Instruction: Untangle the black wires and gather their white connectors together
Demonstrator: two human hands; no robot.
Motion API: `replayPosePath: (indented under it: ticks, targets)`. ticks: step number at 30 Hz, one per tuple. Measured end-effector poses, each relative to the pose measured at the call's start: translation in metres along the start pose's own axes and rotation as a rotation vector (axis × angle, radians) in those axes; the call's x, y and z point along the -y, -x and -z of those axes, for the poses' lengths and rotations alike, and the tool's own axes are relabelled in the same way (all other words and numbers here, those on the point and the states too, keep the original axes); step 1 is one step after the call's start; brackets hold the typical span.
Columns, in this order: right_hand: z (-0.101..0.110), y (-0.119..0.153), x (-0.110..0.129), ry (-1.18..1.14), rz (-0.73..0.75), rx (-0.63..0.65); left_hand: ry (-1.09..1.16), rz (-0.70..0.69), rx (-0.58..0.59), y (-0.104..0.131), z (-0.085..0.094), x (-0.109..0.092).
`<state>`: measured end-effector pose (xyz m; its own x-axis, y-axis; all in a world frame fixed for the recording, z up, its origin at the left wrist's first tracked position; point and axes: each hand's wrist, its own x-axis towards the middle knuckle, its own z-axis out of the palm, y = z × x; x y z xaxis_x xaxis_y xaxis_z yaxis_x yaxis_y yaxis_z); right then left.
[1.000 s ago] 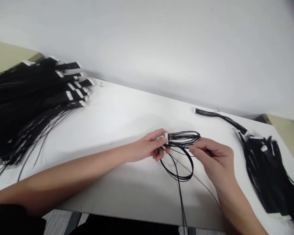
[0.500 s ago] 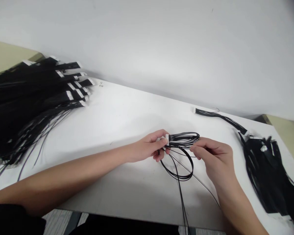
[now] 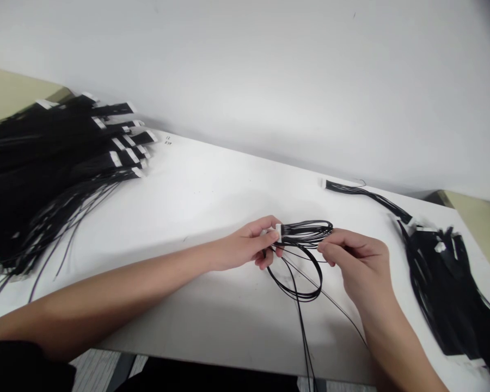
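Head view: white connector [image 3: 279,233] sits pinched in left hand [image 3: 253,242].

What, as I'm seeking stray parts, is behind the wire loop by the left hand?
Within the loop, white tabletop shows, crossed by thin black wires; whatever the left hand covers is hidden.

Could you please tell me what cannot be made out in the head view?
Head view throughout:
White connector: partly covered by the left hand.
Black wires: exactly which ones the right hand pinches, the hand itself hides.
Left cable pile: cut off by the left edge.
Dark marks on the table: too small to read.
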<state>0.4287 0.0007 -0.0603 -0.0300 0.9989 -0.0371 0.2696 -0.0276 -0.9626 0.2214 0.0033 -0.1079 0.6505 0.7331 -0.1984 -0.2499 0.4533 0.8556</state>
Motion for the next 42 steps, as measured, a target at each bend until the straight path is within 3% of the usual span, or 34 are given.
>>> replayPosePath:
  ticks: [17,26,30,42]
  targets:
    - [0.0005,0.0010,0.0012,0.047,-0.023,0.011,-0.005,-0.009,0.007,-0.0001,0.0011,0.0019]
    - [-0.0067,0.0035,-0.0057,0.232,0.246,-0.050,0.036,-0.009,0.017,-0.0011,0.0024,0.0033]
    - [-0.0058,0.0025,-0.0052,0.328,0.360,-0.004,0.046,0.004,0.019,-0.0008,0.0031,0.0034]
    - [-0.0043,0.0027,-0.0045,0.430,0.429,0.054,0.043,0.012,0.019,-0.0006,0.0033,0.0025]
